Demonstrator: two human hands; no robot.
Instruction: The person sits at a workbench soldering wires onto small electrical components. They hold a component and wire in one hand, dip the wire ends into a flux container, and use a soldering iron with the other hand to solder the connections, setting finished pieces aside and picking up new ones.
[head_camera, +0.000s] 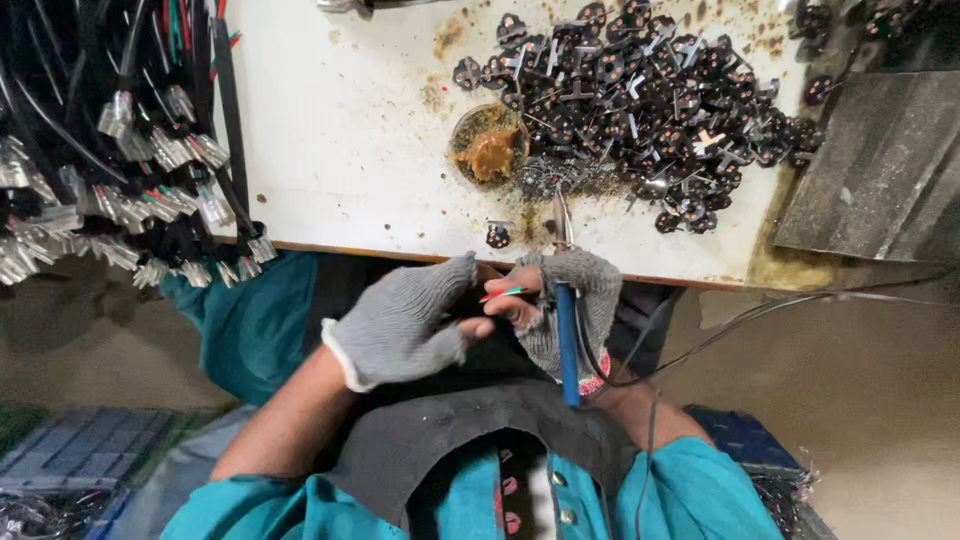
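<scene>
Both hands meet near you: your left hand (405, 325) pinches thin wires (503, 294), pointing right toward the soldering iron (566, 340) gripped upright in your right hand (580, 305).

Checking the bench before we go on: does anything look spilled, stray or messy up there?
Yes. Brown residue stains the white tabletop around the small round tin of brown paste, and one black part lies alone near the table edge, apart from the pile of black parts.

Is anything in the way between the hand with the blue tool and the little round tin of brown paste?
Nothing visible blocks it. The right hand holds the blue-handled tool at the table edge; bare white tabletop lies before the tin of brown paste.
</scene>
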